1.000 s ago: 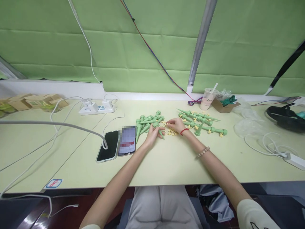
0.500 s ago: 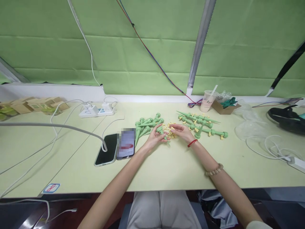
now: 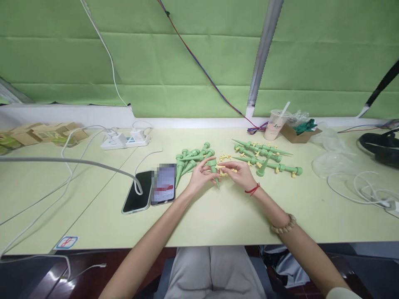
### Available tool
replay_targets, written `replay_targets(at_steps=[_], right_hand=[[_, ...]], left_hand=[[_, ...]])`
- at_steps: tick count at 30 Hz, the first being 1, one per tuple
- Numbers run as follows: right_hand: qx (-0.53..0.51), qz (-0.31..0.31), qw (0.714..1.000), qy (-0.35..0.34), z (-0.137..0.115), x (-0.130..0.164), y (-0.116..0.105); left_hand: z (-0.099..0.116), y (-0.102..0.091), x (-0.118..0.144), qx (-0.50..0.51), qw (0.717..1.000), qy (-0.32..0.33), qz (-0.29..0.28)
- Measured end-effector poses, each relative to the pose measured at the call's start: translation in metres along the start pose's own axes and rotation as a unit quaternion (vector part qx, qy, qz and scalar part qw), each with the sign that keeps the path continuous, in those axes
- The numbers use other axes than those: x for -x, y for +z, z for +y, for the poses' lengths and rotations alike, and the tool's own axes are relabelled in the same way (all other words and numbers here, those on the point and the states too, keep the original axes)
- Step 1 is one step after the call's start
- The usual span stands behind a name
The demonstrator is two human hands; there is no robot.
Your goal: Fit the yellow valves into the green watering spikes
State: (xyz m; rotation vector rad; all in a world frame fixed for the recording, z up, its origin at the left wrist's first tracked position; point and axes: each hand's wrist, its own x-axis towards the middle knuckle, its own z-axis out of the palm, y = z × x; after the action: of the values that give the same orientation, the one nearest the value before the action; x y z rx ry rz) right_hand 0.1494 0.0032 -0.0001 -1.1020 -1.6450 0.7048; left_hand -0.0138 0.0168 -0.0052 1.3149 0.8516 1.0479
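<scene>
Green fabric (image 3: 199,95) backs a pale desk (image 3: 243,220). The left grip (image 3: 200,178) is closed around a green spike (image 3: 213,166), its point downward; the right grip (image 3: 240,173) pinches a yellow piece (image 3: 220,167) against or close to it. Both forearms (image 3: 162,224) converge. Loose yellow pieces (image 3: 225,158) lie just beyond. Work seems midway: spikes on the right (image 3: 268,164) bear yellow pieces, while the left pile (image 3: 188,167) apparently lacks them.

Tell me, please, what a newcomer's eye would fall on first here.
It would probably be the middle of the table, where the person's left grip holds a green spike and the right grip holds a small yellow piece at its side. More green spikes lie heaped to the left beside two phones, and others, several bearing yellow pieces, lie to the right. Behind, a green backdrop fills most of the upper view.
</scene>
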Motion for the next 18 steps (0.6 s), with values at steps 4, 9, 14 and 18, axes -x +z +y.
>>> replay_targets(at_steps=[4, 9, 14, 18], right_hand=[[0.005, 0.014, 1.0, 0.005, -0.002, 0.003, 0.001], [-0.167, -0.039, 0.973, 0.157, 0.009, 0.004, 0.006], [-0.294, -0.055, 0.918, 0.262, 0.023, -0.001, 0.011], [-0.167, -0.03, 0.976, 0.133, 0.021, -0.001, 0.009]], left_hand=[[-0.003, 0.0, 0.004, -0.046, 0.998, 0.042, 0.019], [-0.003, -0.002, 0.011, -0.168, 0.976, 0.121, 0.065], [-0.002, 0.003, 0.009, -0.089, 0.993, 0.067, 0.033], [-0.003, 0.007, 0.004, 0.005, 0.999, 0.029, 0.031]])
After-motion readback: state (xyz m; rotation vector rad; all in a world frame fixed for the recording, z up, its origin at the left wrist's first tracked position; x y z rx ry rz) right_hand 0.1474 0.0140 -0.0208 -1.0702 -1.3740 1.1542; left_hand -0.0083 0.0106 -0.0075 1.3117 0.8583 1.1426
